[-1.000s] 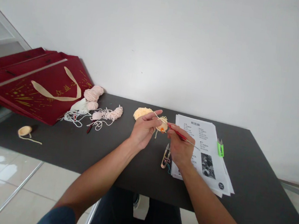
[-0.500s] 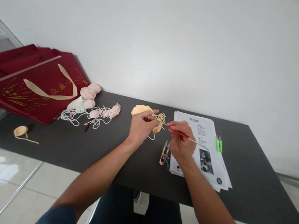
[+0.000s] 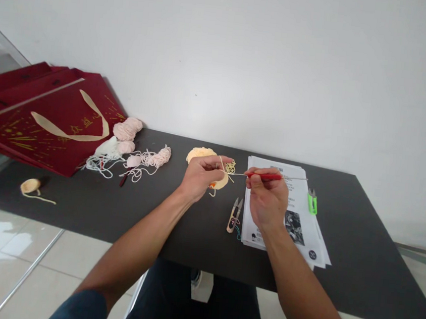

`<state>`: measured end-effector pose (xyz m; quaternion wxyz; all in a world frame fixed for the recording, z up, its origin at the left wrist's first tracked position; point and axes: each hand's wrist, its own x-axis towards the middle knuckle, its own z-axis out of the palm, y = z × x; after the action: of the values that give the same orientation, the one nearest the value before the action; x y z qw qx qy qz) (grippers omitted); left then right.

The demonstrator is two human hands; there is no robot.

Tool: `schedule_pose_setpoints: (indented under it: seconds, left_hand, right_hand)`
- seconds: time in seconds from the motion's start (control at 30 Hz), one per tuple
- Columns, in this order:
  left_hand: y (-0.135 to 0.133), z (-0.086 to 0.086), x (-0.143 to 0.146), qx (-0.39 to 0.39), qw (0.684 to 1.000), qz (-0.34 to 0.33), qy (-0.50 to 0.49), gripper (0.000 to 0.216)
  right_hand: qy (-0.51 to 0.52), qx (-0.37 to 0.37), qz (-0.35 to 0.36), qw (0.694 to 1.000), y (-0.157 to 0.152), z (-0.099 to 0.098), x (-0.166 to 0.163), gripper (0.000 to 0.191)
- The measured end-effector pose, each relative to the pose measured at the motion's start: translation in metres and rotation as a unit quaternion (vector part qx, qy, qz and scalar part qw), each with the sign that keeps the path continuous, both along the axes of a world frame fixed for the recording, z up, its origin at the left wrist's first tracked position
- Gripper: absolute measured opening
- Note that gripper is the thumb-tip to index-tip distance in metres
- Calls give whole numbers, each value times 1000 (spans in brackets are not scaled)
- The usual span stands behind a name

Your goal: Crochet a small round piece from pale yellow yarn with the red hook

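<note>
My left hand (image 3: 200, 178) pinches a small peach crocheted piece (image 3: 220, 181) above the dark table (image 3: 358, 256), with a yarn strand running over its fingers to a peach yarn ball (image 3: 198, 154) just behind. My right hand (image 3: 266, 201) grips a red-handled crochet hook (image 3: 268, 176), held nearly level, its thin metal tip pointing left into the piece. Loose peach yarn loops (image 3: 230, 167) lie between the two hands.
Small thread snips (image 3: 233, 216) lie below the hands. A stack of printed sheets (image 3: 297, 224) sits under my right hand, with green snips (image 3: 311, 201) at its right edge. Pink and white yarn (image 3: 130, 151), a red gift bag (image 3: 45, 121) and a small tan yarn piece (image 3: 30, 186) lie left.
My right hand has rotated the hook from slanting down-right to nearly level and lifted slightly. The left hand has closed its fingers more tightly on the piece. The view has shifted a little.
</note>
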<state>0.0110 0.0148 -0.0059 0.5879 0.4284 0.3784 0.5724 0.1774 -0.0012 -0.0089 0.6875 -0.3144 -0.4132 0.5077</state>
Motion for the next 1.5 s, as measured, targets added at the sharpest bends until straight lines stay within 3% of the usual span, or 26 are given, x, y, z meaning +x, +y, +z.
schedule_pose_setpoints:
  seconds: [0.3,0.57,0.8,0.97,1.1,1.2,1.3,1.4,1.5]
  left_hand:
    - [-2,-1,6,-5,998,-2,-63,18]
    - [-3,-3,8,5,999,52,-17,27]
    - [-1,-4,5,8,997,64,34,27]
    - [-1,-6,3,14,998,51,23,26]
    - [0,-6,3,33,999,38,13,37]
    - [0,-4,5,29,999,37,-13,55]
    - [-2,-2,8,3,997,57,-45,62]
    - [-4,-2,11,-15,996,64,-66,66]
    - [-5,-3,13,-18,995,74,-64,71]
  right_hand:
    - [51,-61,37,996,-2,-7,-6,17]
    - [43,-69,35,996,-8,-12,-18,10]
    - [35,-75,78,993,-8,-9,-14,12]
    - [24,-87,46,995,-5,-7,-16,17]
    - [-6,-64,5,998,-4,-9,-15,13]
    - [-96,-21,-60,993,-8,-13,-15,12]
    - [-233,71,-145,959,-15,-17,-17,9]
    - [-268,164,-171,934,-20,-20,-19,17]
    - [-274,147,-171,935,-22,-18,-20,18]
